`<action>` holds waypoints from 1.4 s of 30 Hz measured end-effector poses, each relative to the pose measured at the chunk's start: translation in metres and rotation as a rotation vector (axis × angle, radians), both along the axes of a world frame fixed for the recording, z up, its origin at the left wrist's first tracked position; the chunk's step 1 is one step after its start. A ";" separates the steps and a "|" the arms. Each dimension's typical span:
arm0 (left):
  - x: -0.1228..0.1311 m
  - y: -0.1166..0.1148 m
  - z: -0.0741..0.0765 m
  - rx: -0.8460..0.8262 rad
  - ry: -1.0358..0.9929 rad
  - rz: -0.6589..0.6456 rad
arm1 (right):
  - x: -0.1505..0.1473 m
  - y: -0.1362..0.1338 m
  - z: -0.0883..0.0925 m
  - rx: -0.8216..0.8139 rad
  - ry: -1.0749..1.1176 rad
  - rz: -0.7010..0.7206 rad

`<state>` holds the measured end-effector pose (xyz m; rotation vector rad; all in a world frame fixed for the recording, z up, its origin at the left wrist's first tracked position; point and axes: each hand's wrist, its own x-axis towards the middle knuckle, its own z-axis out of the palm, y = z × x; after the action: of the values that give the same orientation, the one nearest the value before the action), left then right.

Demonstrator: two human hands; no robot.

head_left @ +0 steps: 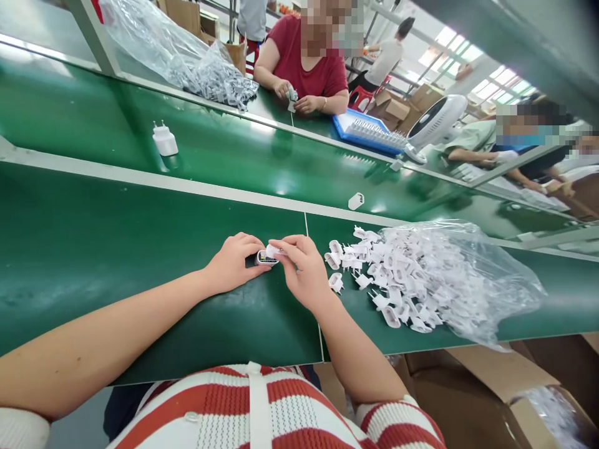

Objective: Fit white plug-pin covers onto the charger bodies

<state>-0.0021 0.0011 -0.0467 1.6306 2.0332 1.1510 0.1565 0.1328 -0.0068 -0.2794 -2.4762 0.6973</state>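
Observation:
My left hand [238,262] is closed around a white charger housing [267,259] that rests on the green table. Its open end faces up, and dark parts show inside. In my right hand [302,265] a white plug cover [273,250] is pinched between thumb and fingers, right over the housing's opening. Whether the two pieces touch, I cannot tell. To the right of my right hand lies a pile of white plug covers [402,274] with pins, spilling from a clear plastic bag [505,287].
Beyond a pale rail [187,191] runs a green conveyor belt [224,159], carrying a white charger [165,140] and a white housing [356,201]. Across it a co-worker [306,68] handles a small part beside a blue tray [365,132] and a white fan [435,121]. Cardboard boxes [505,374] stand below right.

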 end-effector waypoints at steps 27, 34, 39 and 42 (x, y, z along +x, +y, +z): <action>0.001 0.001 -0.001 -0.033 -0.022 -0.023 | -0.007 -0.005 -0.001 0.136 0.048 0.070; 0.001 0.001 -0.003 -0.027 -0.025 -0.026 | -0.009 -0.007 -0.001 0.165 -0.029 0.056; 0.002 0.001 -0.004 -0.031 -0.017 -0.009 | -0.010 -0.007 -0.001 0.196 -0.050 -0.001; 0.002 0.001 -0.005 -0.032 -0.018 -0.009 | -0.011 -0.007 0.002 0.200 -0.096 0.007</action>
<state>-0.0001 0.0021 -0.0516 1.6066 2.0214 1.1202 0.1452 0.1259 -0.0046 -0.2332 -2.6154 0.4433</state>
